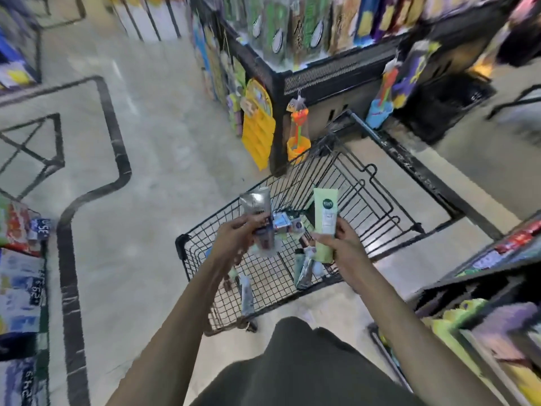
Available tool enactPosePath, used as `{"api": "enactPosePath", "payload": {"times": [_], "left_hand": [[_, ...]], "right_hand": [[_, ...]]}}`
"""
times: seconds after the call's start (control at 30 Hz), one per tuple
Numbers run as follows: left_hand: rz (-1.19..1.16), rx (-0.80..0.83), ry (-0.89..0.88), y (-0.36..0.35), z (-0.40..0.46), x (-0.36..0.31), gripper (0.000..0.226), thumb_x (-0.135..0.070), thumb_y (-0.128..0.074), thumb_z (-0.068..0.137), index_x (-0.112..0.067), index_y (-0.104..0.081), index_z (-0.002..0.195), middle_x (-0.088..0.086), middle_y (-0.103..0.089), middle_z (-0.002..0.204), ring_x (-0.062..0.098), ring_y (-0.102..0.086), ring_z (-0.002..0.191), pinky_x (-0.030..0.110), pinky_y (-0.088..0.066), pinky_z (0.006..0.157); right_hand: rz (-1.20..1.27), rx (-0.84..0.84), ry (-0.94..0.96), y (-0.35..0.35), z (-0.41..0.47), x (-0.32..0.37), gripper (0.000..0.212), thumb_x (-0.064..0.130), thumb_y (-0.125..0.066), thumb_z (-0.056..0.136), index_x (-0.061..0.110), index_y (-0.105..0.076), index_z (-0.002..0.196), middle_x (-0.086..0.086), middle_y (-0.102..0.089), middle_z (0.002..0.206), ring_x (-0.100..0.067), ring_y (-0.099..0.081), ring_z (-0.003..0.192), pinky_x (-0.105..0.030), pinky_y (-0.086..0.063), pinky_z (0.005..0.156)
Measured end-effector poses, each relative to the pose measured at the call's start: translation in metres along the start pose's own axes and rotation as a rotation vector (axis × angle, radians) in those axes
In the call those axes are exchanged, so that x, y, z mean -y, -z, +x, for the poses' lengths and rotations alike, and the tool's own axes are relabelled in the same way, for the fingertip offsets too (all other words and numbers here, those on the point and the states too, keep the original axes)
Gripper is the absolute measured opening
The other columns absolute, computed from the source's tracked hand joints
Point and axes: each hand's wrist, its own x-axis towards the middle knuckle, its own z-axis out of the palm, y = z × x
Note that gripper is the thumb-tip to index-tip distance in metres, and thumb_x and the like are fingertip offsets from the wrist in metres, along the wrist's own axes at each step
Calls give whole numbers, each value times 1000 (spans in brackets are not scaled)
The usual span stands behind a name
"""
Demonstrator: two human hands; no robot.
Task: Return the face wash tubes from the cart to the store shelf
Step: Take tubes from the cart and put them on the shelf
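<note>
A black wire shopping cart stands on the floor in front of me. My left hand grips a silver tube above the cart's near left side. A pale green tube with a dark round logo is held upright in my right hand, over the cart's middle. Several more tubes and small boxes lie in the basket below my hands; one grey tube rests near the front wall.
A black display stand with hanging packets and toys rises just beyond the cart. Shelves with goods run along the right and the left edge. Beige tiled floor with black lines spreads to the left.
</note>
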Motion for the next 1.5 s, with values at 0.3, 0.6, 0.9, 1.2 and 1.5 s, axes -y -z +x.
{"api": "enactPosePath", "payload": {"times": [0.3,0.6,0.9,1.2,1.5], "left_hand": [[-134,254,-35,-29,-50,5,31,-28,-50,105,-11,-60,130,10,-76,114,35,-71,106,49,-61,87],[-171,502,103,-105,-101,21,47,-19,-74,85,-9,-56,128,19,-74,98,31,-70,78,44,-60,73],[34,809,-8,-214,-184,40,51,15,-71,80,-10,-55,121,14,-70,92,27,-69,77,36,-60,69],[97,926,-79,-316,-313,73,44,5,-76,82,-9,-57,119,18,-71,103,28,-70,85,36,-58,72],[129,987,-191,-386,-408,84,46,2,-76,84,-15,-59,124,11,-72,112,15,-70,87,27,-54,68]], "right_hand": [[347,-171,53,10,-95,-24,33,2,-66,95,14,-63,126,-13,-73,106,-25,-74,80,-38,-60,69],[317,-399,170,62,-198,-54,35,12,-75,92,13,-64,125,-19,-75,114,-42,-74,99,-58,-56,95],[428,-665,262,132,-316,-83,37,11,-77,90,14,-64,125,-17,-77,110,-42,-74,100,-57,-56,94],[449,-828,313,213,-457,-128,35,13,-78,90,17,-65,122,-9,-79,106,-27,-74,97,-42,-59,79],[426,-888,344,273,-556,-158,31,15,-75,93,20,-65,122,-10,-78,109,-38,-75,98,-48,-60,78]]}}
